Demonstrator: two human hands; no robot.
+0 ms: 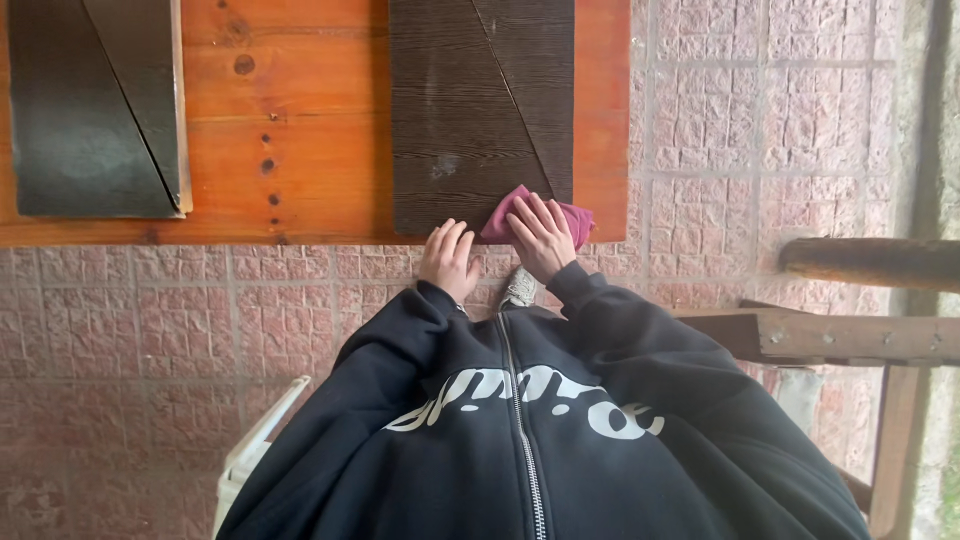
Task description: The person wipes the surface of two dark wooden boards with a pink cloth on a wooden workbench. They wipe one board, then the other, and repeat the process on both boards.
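Note:
My right hand (542,232) presses flat on a magenta cloth (500,216) at the near edge of a dark brown wood-grain placemat (470,110) on an orange wooden table (300,130). The cloth shows on both sides of the hand. My left hand (447,259) rests with curled fingers on the table's near edge, just left of the cloth, holding nothing. Black sleeves cover both arms.
A second dark placemat (95,105) lies at the table's left end. Pink paving tiles (750,110) cover the ground. A wooden bench frame (850,335) stands at right, a white object (255,445) at lower left, and a shoe tip (520,288) below the table edge.

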